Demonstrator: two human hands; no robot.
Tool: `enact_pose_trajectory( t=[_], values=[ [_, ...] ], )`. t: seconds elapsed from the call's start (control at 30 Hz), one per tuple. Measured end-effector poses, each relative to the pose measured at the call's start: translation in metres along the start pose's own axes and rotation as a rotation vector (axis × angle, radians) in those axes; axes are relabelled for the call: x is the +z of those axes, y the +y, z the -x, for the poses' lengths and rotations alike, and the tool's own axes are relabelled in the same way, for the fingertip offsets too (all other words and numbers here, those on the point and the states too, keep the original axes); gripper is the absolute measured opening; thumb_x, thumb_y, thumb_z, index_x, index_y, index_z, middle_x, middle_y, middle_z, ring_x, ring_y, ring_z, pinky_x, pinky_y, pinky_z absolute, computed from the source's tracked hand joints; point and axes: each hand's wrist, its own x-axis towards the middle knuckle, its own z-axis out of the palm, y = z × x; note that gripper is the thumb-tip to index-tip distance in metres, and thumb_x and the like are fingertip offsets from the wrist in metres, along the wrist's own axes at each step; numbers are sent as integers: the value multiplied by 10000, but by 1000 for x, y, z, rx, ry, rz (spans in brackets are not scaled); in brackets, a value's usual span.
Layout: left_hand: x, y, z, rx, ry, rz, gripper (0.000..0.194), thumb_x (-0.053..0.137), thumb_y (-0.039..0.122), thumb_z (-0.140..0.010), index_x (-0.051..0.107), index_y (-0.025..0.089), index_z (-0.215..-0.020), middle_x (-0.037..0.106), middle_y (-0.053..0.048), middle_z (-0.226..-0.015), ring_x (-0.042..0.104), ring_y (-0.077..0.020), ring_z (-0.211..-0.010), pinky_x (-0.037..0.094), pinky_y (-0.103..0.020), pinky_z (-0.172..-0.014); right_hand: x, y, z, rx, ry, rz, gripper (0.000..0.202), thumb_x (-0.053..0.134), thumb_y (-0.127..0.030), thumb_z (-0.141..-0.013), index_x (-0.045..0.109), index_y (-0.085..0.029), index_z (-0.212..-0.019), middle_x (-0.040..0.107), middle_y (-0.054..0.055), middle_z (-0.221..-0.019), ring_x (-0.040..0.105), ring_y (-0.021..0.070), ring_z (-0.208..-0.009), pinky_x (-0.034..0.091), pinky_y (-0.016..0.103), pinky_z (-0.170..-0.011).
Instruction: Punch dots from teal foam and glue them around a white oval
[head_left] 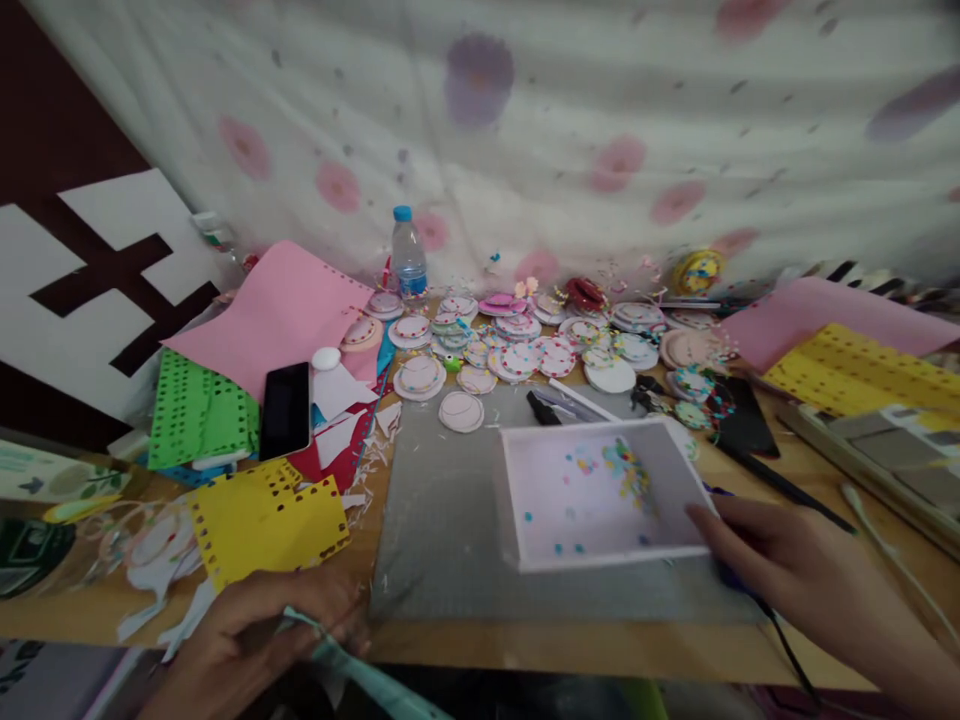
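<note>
My right hand (780,570) grips the right side of a shallow white box (540,500), its thumb over the edge. Small blue, yellow and pink pieces lie inside, bunched toward the right. The box is tilted toward me above a grey cutting mat (435,550). At the table's front edge, my left hand (277,630) is closed on a light teal sheet (367,680), thin and folded, which hangs down toward me. Motion blurs both hands a little. Beyond the box stand several decorated paper discs (517,360), and a plain white disc (460,411) lies at the mat's far edge.
Yellow paper (270,520), green paper (202,410) and a dark phone (285,410) lie at the left. A water bottle (409,255) stands at the back. On the right are a black pen-like stick (787,485), a metal-edged box (847,470) and a pale cord (885,550).
</note>
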Motion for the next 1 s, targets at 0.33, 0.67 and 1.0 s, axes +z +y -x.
enact_pose_trajectory(
  t=[0.33, 0.67, 1.0],
  values=[
    [-8, -9, 2, -42, 32, -47, 265, 598, 435, -802, 769, 253, -715, 732, -72, -655, 673, -257, -644, 555, -371, -755, 30, -32, -12, 19, -183, 178, 462, 339, -457, -883, 499, -199, -534, 538, 30, -452, 501, 152, -417, 192, 276, -470],
    [-2, -4, -7, -79, -5, -15, 249, 619, 427, -790, 773, 247, -715, 731, -79, -668, 676, -261, -661, 555, -352, -693, 49, -48, -21, -21, -290, 191, 431, 357, -386, -905, 548, -189, -573, 617, 59, -520, 584, 177, -501, 163, 284, -484],
    [33, -2, -23, -341, 659, 201, 343, 795, 490, -586, 712, 178, -703, 656, -7, -566, 584, -147, -521, 460, -185, -477, 68, -48, -36, 40, -439, -76, 469, 327, -428, -930, 564, -178, -611, 607, 43, -572, 562, 170, -539, 260, 251, -492]
  ],
)
